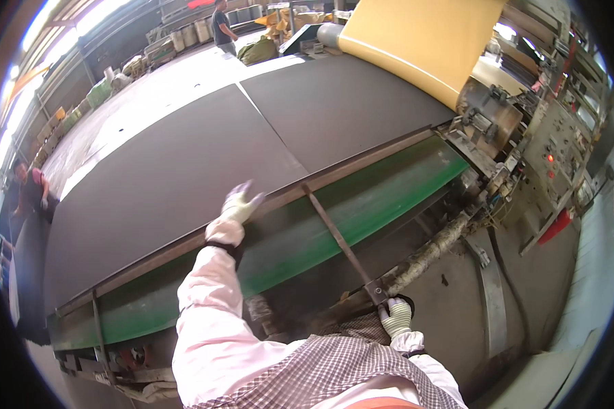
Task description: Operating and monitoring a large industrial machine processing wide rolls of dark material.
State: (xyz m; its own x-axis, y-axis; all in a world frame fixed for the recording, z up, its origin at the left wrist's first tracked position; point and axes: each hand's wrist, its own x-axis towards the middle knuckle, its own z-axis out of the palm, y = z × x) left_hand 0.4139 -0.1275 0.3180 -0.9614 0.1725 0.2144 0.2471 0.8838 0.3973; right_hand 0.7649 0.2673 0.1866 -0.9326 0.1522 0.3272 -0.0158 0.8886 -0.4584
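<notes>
My left hand [242, 203], in a pale work glove, reaches out with its fingers spread at the near edge of a wide dark grey sheet [164, 177]. Whether it touches the sheet I cannot tell. Beyond a narrow pale gap [258, 109] lies another dark sheet [348, 102], next to a hanging yellow sheet [423, 44]. My right hand [397, 318], in a striped pale glove, is low beside a small metal box [376, 292] at the lower end of a slanting bar [338, 235]. Its fingers are curled; what they grip is hidden.
A green belt [382, 198] runs below the table's near rail [368, 158]. Right of it stand a wrapped pipe [433, 252] and a control panel [556, 160] with a red light. One person [31, 187] stands at the far left, another [222, 28] at the back.
</notes>
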